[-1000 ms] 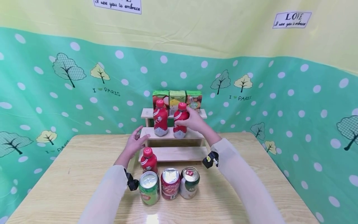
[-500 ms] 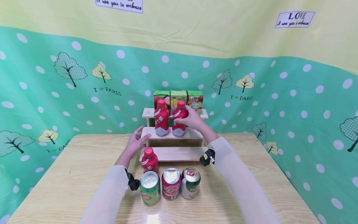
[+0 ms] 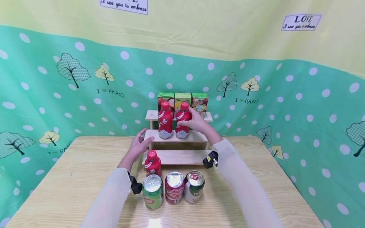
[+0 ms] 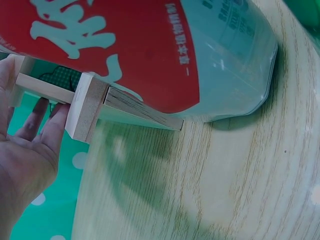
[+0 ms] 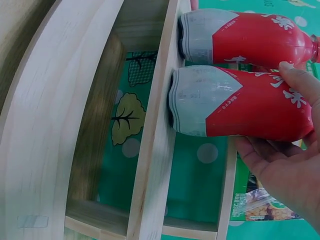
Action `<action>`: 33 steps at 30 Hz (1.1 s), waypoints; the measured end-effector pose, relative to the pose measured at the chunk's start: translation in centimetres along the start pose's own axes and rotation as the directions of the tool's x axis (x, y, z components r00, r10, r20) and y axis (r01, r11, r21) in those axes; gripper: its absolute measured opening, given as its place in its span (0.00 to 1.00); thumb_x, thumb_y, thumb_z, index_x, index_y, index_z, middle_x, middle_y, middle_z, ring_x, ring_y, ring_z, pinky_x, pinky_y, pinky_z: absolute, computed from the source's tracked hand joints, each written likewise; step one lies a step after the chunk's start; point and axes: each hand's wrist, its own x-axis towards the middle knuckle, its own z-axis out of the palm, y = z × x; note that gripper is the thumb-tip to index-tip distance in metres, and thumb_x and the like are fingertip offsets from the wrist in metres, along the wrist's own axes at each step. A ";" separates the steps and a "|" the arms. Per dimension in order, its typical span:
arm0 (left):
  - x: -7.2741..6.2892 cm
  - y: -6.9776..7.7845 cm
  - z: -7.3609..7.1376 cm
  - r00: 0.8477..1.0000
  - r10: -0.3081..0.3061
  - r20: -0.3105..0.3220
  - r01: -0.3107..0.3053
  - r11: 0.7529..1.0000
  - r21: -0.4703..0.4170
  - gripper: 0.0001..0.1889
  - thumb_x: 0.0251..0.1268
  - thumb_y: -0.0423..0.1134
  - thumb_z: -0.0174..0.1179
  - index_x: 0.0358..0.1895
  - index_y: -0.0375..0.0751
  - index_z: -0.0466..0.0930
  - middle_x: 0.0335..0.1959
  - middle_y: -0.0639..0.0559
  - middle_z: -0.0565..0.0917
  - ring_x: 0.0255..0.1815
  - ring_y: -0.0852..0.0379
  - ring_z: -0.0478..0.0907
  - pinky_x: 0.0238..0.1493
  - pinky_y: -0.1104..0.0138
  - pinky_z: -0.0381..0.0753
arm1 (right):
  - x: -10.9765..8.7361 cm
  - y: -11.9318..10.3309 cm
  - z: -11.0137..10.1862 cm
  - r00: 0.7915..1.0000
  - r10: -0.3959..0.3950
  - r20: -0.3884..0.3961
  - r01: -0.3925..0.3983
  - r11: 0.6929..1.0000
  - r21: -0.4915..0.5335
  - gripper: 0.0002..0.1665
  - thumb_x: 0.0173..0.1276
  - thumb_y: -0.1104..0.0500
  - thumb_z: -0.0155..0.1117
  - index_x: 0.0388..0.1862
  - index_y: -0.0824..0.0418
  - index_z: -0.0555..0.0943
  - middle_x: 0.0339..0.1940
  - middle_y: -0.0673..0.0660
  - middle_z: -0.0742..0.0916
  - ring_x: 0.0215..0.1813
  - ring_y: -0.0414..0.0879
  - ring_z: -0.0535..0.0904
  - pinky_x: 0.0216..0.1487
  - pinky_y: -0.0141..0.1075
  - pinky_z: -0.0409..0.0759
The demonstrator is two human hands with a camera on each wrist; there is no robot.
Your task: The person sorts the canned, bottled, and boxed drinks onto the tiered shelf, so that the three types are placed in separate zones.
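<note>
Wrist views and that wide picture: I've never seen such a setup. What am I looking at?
There's no robot here, just a person working bare-handed. The wide picture comes from a camera worn on the head; the tilted close-ups come from small black cameras, one on each wrist. The right hand grips a red-labelled bottle on the middle shelf of a wooden three-tier rack, beside a matching bottle. The left hand is at the rack's left end. Three juice cartons stand on the top shelf. The table holds a third bottle and three drink cans.
</note>
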 end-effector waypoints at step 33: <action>0.0 0.0 -0.1 1.000 -0.019 -0.006 0.019 1.000 0.014 0.42 0.60 0.55 0.60 0.74 0.60 0.46 0.74 0.34 0.52 0.70 0.35 0.59 0.62 0.46 0.71 | -0.9 0.3 0.3 0.992 0.049 -0.116 -0.049 0.999 0.003 0.51 0.54 0.46 0.72 0.71 0.50 0.56 0.64 0.57 0.72 0.65 0.53 0.69 0.60 0.48 0.77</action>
